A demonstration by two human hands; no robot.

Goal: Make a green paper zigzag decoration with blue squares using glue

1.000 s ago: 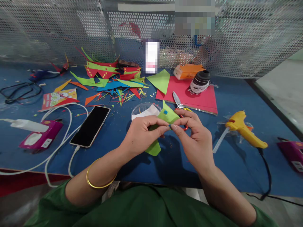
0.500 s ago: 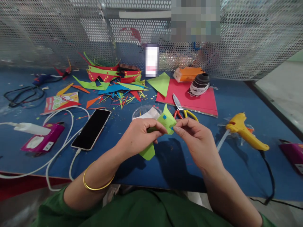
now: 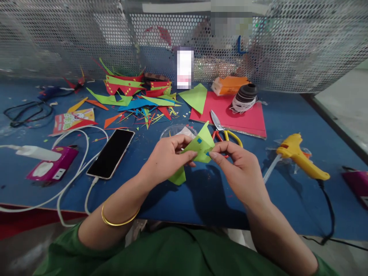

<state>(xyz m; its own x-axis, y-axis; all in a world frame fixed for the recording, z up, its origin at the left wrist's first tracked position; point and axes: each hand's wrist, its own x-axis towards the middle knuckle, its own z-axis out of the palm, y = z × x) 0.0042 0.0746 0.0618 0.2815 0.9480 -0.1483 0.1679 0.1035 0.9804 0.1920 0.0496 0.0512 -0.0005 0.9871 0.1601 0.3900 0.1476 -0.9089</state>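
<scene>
"Where's the green paper [image 3: 202, 147]?"

"Held up just on the near side of the scissors [image 3: 216, 121], toward their left. The upper blue square [image 3: 199, 140] sits on its face, and the lower blue square [image 3: 207, 153] is by its right edge."

"What are the hands doing?"

"The left hand [image 3: 165, 159] grips the paper between thumb and fingers. The right hand [image 3: 237, 166] pinches at the lower square, thumb and finger closed on it."

"And around them?"

"A clear dish [image 3: 165, 131] is left of the scissors, partly hidden by the left hand. The blades overlap the red card [image 3: 254, 120]; beyond them, to the right, a dark cone [image 3: 245, 92] wound with white string stands on the card."

"Farther out?"

"The yellow glue gun [image 3: 301, 158] is well to the right of the scissors, nearer the person. Well to their left lies the phone [image 3: 110, 153], with coloured paper scraps [image 3: 140, 104] beyond it."
</scene>
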